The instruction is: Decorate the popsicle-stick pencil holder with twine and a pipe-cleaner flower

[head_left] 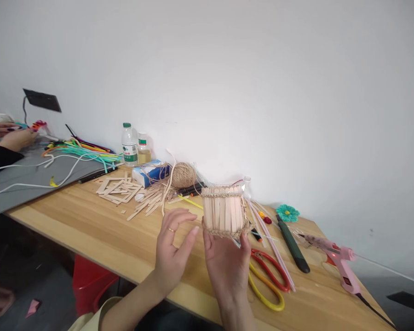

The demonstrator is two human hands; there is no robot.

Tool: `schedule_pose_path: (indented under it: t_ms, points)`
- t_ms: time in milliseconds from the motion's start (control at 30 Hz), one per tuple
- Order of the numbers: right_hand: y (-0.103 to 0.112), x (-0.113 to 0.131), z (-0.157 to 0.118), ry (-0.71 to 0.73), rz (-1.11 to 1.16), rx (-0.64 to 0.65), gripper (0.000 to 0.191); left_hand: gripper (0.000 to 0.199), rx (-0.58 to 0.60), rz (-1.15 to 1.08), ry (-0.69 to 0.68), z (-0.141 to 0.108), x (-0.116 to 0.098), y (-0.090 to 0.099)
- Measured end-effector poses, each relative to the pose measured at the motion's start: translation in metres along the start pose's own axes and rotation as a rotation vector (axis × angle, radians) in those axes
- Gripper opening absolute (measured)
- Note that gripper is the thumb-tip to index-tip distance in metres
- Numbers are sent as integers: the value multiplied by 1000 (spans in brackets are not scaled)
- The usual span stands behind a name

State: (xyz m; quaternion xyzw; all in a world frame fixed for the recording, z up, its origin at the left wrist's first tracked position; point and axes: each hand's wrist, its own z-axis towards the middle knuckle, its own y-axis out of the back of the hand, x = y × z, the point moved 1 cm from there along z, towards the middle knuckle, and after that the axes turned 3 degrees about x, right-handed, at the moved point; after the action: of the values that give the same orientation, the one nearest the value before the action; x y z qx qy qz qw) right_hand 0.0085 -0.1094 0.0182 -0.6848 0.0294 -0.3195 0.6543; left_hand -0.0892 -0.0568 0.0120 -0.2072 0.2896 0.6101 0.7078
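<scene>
Right hand [226,264]: grip clasps stick box [224,210] by the lower of 2 twine bands [224,233], apparently keeping its wall unobstructed | Left hand [172,248]: grip released, fingers curved just beside | Box: raised above table [86,220] | Glue gun [345,266]: rests rightward, seemingly for reach

Most of the right fingers [244,248] were hidden behind the stick-built piece [224,214], whose far side could not be seen. Just right of those fingers, the blades of the scissors [285,281] were mostly covered. Farther right, the cord [372,307] of the glue gun [347,264] was cut off by the lower edge. Behind the left fingers [175,214], the print on the bottle [129,149] was too small to be read. Well left of them, another person's sleeve [2,158] was cropped, and the red stool [88,278] was partly concealed by the counter [124,239].
</scene>
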Motion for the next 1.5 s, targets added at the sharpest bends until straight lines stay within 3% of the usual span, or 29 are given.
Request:
schedule_pose_path:
  t_ms: [67,167,267,400,533,833,1067,1267,1500]
  points:
    - [0,1,0,65,-57,5,45,19,12,-147,197,-4,4,-5]
    - [0,-2,-3,116,-155,50,41,51,87,-372,440,-11,4,-15]
    - [2,-7,-8,159,-247,34,43,85,157,-557,585,-15,2,-24]
    - [6,-15,-13,223,-309,-21,60,86,174,-750,698,-16,-3,-30]
    - [7,-19,-16,239,-333,-27,66,76,121,-929,728,-13,-14,-33]
    - [20,-25,-19,273,-386,58,68,76,177,-1147,726,-13,-22,-33]
    - [11,-30,-18,283,-458,77,82,72,118,-1118,687,-16,-12,-30]
    - [5,-36,-20,351,-502,14,86,69,99,-1113,657,-18,-8,-28]
    - [25,-44,-7,425,-526,55,100,55,77,-1184,646,-3,2,-24]
